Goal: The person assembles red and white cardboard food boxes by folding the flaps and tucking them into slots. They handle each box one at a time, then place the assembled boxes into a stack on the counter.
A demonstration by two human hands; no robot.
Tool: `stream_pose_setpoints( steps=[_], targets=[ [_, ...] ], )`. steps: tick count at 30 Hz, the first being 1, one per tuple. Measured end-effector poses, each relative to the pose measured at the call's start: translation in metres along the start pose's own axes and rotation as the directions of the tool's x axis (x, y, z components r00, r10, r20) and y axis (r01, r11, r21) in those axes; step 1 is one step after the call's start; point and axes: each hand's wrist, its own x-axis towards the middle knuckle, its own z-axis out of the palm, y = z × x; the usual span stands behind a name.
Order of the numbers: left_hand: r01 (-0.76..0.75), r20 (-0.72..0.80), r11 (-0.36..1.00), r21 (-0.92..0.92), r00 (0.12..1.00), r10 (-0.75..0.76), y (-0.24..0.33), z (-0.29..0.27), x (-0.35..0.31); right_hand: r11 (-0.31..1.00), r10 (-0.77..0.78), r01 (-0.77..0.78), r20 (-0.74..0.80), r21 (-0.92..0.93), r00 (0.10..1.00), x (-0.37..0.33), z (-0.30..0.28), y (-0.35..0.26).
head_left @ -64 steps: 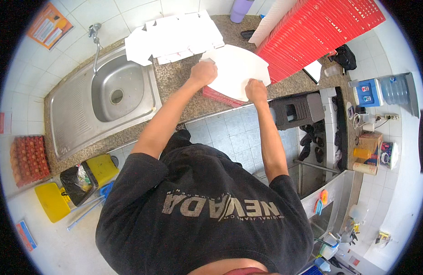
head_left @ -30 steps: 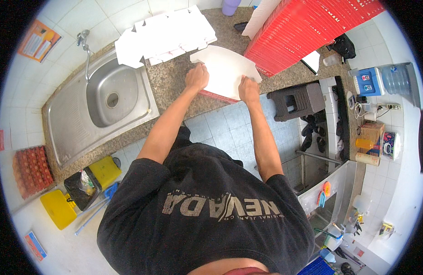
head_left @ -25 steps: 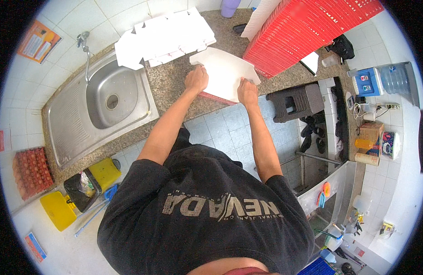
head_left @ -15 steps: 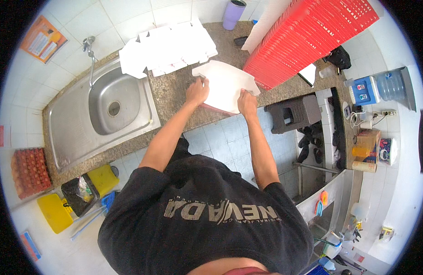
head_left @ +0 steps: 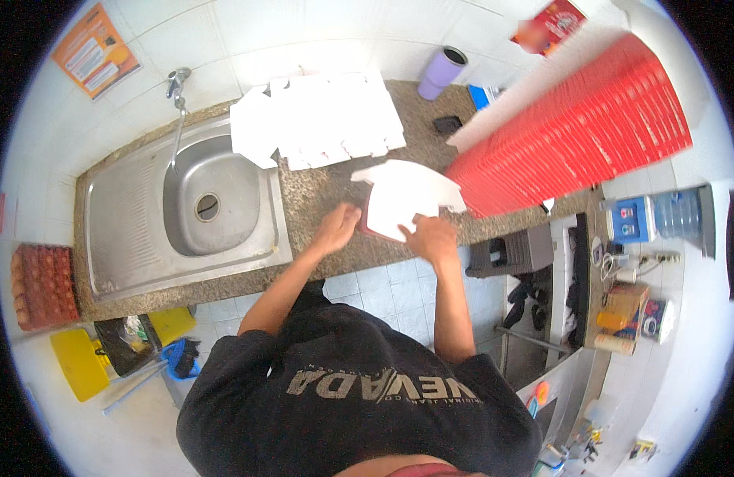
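At the counter's front edge, both hands, left hand [head_left: 336,228] and right hand [head_left: 432,237], grasp a white cardboard sheet [head_left: 402,199], steadying it half-raised from two sides.

Count, from my view:
- My hands: two, left [head_left: 336,228] and right [head_left: 431,237], centre frame.
- Folded white box [head_left: 404,196]: one, centre.
- Flat white boxes [head_left: 319,119]: one pile, upper centre; number unclear.
- Red stack [head_left: 573,135]: one, upper right.
- Sink [head_left: 192,199]: one, left.
- Purple cup [head_left: 442,71]: one, top.
- Tap [head_left: 177,83]: one, upper left.
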Motion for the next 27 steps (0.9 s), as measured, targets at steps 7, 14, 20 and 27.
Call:
stream_pose_setpoints(
  steps=[7,14,20,27],
  targets=[
    [0.165,0.087,0.949,-0.269,0.985,-0.147,-0.045,-0.027,-0.087,0.845,-0.457,0.512,-0.291,0.155,0.841,0.111,-0.038,-0.146],
    [0.031,-0.106,0.962,-0.271,0.992,-0.062,-0.048,-0.069,-0.051,0.774,-0.556,0.585,0.182,-0.243,0.811,0.256,0.037,-0.179],
    [-0.169,-0.256,0.984,0.047,0.951,0.175,-0.02,-0.1,0.025,0.799,-0.589,0.579,-0.02,-0.163,0.808,0.281,-0.012,-0.177],
    [-0.262,-0.187,0.767,0.585,0.877,0.442,-0.043,-0.084,0.119,0.79,-0.58,0.606,-0.438,-0.097,0.686,0.24,-0.146,-0.198]
  ],
)
